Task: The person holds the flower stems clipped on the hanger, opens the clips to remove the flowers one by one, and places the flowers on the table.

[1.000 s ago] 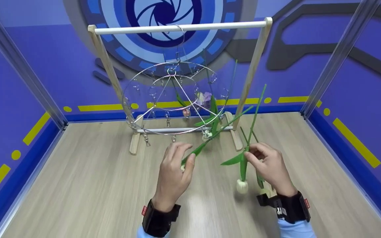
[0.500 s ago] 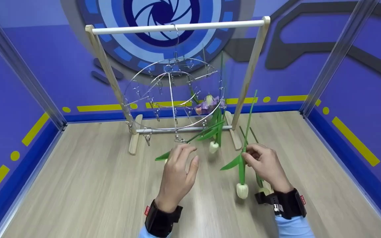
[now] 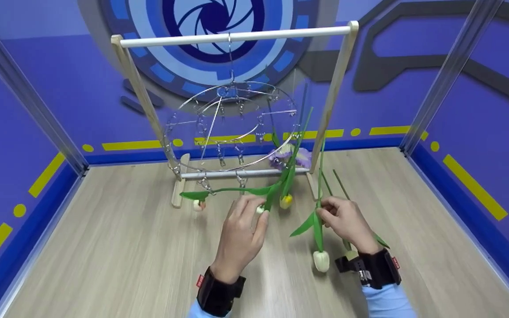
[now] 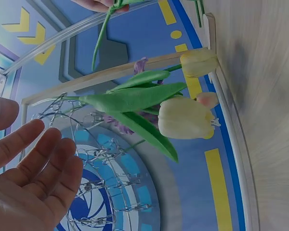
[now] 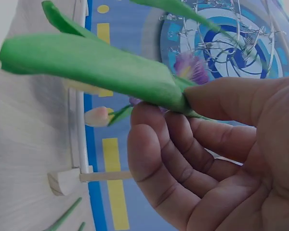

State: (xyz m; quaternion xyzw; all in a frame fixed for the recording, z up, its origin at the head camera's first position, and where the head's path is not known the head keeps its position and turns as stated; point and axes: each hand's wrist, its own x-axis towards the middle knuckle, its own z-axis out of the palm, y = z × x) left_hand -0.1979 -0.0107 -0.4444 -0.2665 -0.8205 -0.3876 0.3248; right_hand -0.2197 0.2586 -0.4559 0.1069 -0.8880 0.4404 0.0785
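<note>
My right hand [image 3: 345, 223] pinches the stem of a white tulip [image 3: 321, 261], its bloom pointing down; thumb and fingers close on the stem beside a green leaf [image 5: 86, 62] in the right wrist view. My left hand [image 3: 241, 234] is raised with loosely straight fingers, in front of a round wire clip hanger [image 3: 212, 125]. In the left wrist view nothing lies in its palm, and a cream tulip [image 4: 185, 118] hangs beyond the fingertips. Also on or about the hanger are a purple flower [image 3: 303, 157], a yellow-tinged tulip [image 3: 286, 202] and a pinkish tulip [image 3: 199, 205].
The hanger's hook hangs from the white top bar [image 3: 237, 36] of a wooden stand. More green stems [image 3: 342, 184] and a pale bloom [image 3: 351, 255] lie on the table [image 3: 126, 247] below my right hand. Blue panels [image 3: 471, 141] enclose the table.
The hanger has turned, and its flowers have shifted, with one now at the front left. My left hand has moved slightly right. My right hand has moved a little left with the white tulip.
</note>
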